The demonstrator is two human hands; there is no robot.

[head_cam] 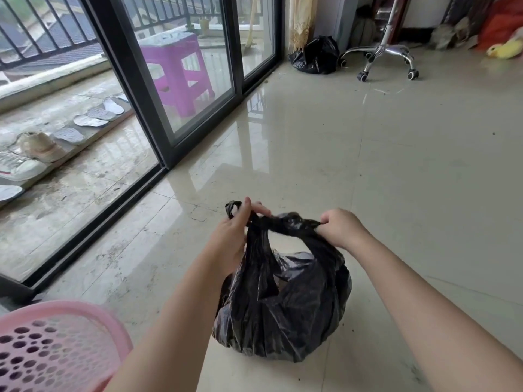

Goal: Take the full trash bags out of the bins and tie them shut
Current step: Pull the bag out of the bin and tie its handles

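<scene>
Black plastic is drawn taut between both hands: the left hand (236,230) has its fingers curled round one twisted end of the trash bag (283,301), a short tail of plastic poking out past the knuckles at 12 o'clock, while the right hand (338,226) pinches the opposite end between thumb and curled fingers. Between them the two ends cross in a twist above the bag's mouth. The full bag sits on the glossy tiled floor (410,165), directly below the hands, its bulging body at 6 o'clock from them.

At 8 o'clock from the bag, a pink perforated bin (51,343) shows at the frame's lower corner, apart from the bag. At 11 o'clock stands a black-framed sliding glass door (158,89), with a purple plastic stool (177,66) behind the glass and shoe insoles (90,120) laid in a row on the balcony. Far off at 12 o'clock a second black trash bag (315,55) rests on the floor near the chrome wheeled base of an office chair (382,56).
</scene>
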